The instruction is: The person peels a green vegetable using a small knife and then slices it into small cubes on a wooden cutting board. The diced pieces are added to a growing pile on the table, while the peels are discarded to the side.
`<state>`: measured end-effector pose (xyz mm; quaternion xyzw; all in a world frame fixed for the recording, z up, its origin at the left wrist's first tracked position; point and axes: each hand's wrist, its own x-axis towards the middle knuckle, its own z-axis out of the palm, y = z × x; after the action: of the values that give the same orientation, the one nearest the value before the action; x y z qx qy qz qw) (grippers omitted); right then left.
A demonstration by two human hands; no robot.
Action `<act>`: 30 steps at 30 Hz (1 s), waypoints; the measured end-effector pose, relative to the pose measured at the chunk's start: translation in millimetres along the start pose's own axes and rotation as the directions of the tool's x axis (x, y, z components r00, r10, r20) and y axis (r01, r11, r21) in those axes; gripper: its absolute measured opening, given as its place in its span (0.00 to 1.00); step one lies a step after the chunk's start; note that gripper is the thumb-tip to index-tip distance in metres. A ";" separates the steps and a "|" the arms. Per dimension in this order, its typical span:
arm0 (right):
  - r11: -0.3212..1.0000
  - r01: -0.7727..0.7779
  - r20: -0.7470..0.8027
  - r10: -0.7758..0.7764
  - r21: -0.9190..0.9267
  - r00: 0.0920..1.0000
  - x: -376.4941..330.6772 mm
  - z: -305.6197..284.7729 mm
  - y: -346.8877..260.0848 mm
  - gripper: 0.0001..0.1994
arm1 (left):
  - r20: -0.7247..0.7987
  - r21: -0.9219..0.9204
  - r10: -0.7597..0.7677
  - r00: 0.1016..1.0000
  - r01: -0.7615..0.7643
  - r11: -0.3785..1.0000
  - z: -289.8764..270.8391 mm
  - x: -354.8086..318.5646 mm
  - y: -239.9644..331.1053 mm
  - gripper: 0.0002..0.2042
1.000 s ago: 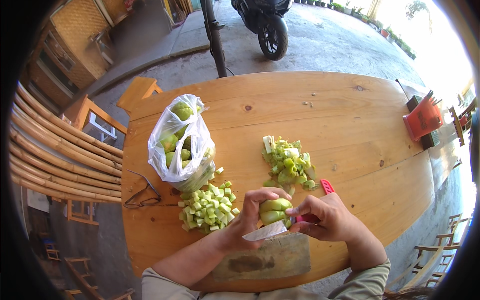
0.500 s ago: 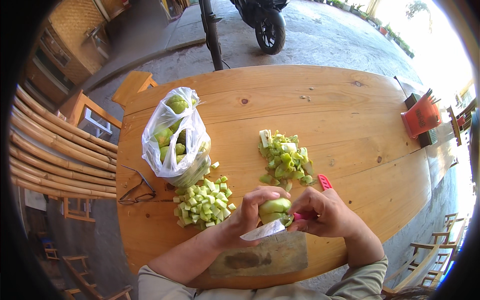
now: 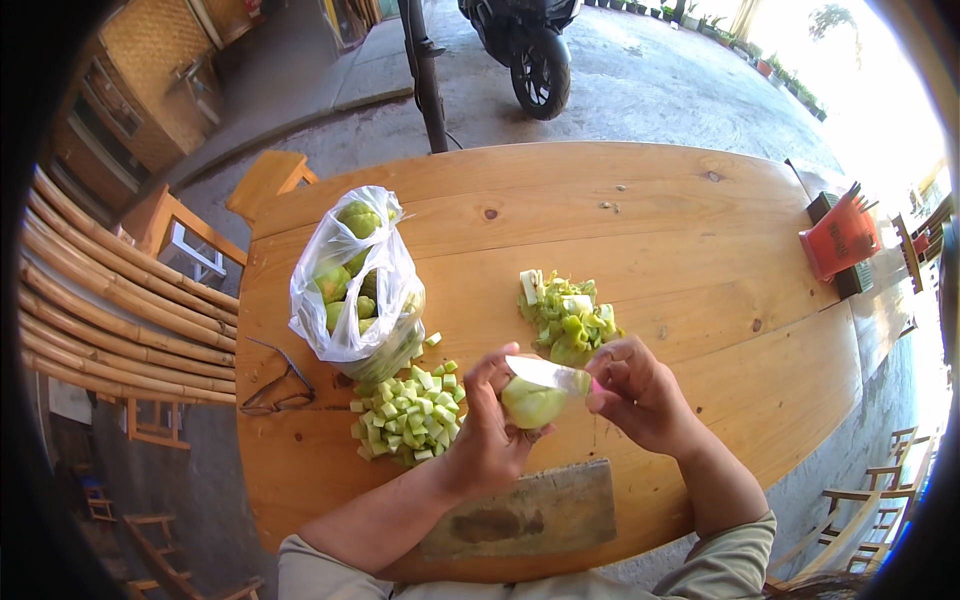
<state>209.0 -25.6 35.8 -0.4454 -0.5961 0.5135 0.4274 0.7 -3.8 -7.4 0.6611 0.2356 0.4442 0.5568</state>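
Dark lettering on the red-orange container [image 3: 838, 247] at the desk's [image 3: 690, 240] right edge, small and slanted; thin dark sticks [image 3: 858, 200] poke out of its top. Left hand [image 3: 492, 432] curled round a pale green vegetable [image 3: 533, 406], thumb and fingers clamped on it, held up between the desk's middle and its near edge. Right hand [image 3: 645, 400] closed on a knife [image 3: 545, 373], blade lying across the vegetable's upper side, tip toward the left hand; whether it is cutting in, can't tell. Only a bit of pink handle [image 3: 597, 387] shows, rest hidden by the right fingers. Peelings pile [image 3: 568, 318] just beyond the hands, its near side partly covered. Pale green cubes [image 3: 408, 412] heaped toward the left edge, partly behind the left wrist. White see-through bag [image 3: 385, 335] just past them, whole green vegetables [image 3: 360, 219] inside, lower ones blurred by the plastic. Glasses [image 3: 290, 385] by the left edge. Grey board [image 3: 560, 510], dark-stained, near the near edge, partly under the left forearm in view. Motorbike [image 3: 540, 75] beyond the far edge, top cut off.
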 end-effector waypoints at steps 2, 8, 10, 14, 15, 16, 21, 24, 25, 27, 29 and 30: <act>0.984 -0.027 -0.035 0.021 -0.174 0.999 4.7 -6.7 1.9 0.13 | -0.040 -0.055 -0.032 0.999 0.030 0.998 -0.9 1.3 0.3 0.45; 0.971 -0.149 -0.082 0.135 -0.186 0.987 12.4 -11.0 7.3 0.09 | -0.121 -0.073 -0.084 0.989 0.076 0.994 -3.0 4.5 0.9 0.47; 0.975 -0.141 -0.102 0.125 -0.173 0.987 14.2 -11.7 5.0 0.10 | -0.142 -0.067 -0.081 0.987 0.072 0.995 -2.5 5.8 1.3 0.46; 0.962 -0.203 -0.126 0.182 -0.180 0.975 14.8 -12.5 -0.2 0.16 | -0.156 -0.016 -0.104 0.982 0.103 0.995 -4.0 5.4 3.5 0.46; 0.956 -0.230 -0.135 0.207 -0.183 0.969 14.2 -12.6 -1.7 0.17 | -0.154 -0.011 -0.099 0.983 0.098 0.995 -4.1 5.3 2.5 0.45; 0.959 -0.216 -0.142 0.192 -0.185 0.971 14.0 -12.5 -2.5 0.17 | -0.152 -0.006 -0.094 0.984 0.094 0.996 -4.0 6.0 2.1 0.45; 0.938 -0.229 -0.107 0.208 -0.261 0.972 13.3 -15.7 -2.7 0.14 | -0.162 -0.168 -0.167 0.973 0.140 0.976 -3.9 6.7 6.3 0.40; 0.949 -0.225 -0.126 0.201 -0.221 0.972 13.8 -14.0 0.4 0.14 | -0.167 -0.199 -0.175 0.970 0.141 0.970 -3.3 5.8 5.2 0.39; 0.948 -0.221 -0.130 0.195 -0.231 0.972 13.5 -13.8 0.4 0.15 | -0.171 -0.208 -0.183 0.968 0.146 0.967 -3.0 6.1 5.2 0.38; 0.944 -0.215 -0.139 0.185 -0.250 0.973 12.6 -13.8 0.5 0.16 | -0.170 -0.238 -0.207 0.963 0.164 0.957 -3.5 7.2 7.4 0.39; 0.937 -0.202 -0.139 0.168 -0.285 0.976 11.4 -14.5 1.2 0.19 | -0.174 -0.259 -0.219 0.960 0.170 0.951 -3.3 8.1 8.9 0.38; 0.933 -0.196 -0.139 0.160 -0.302 0.977 10.9 -14.7 1.5 0.20 | -0.180 -0.265 -0.219 0.959 0.168 0.950 -3.0 8.2 9.2 0.37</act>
<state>220.8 -11.6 36.5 -0.5880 -0.6025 0.4229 0.3353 0.5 2.0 3.9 0.5104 0.2993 0.4793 0.6482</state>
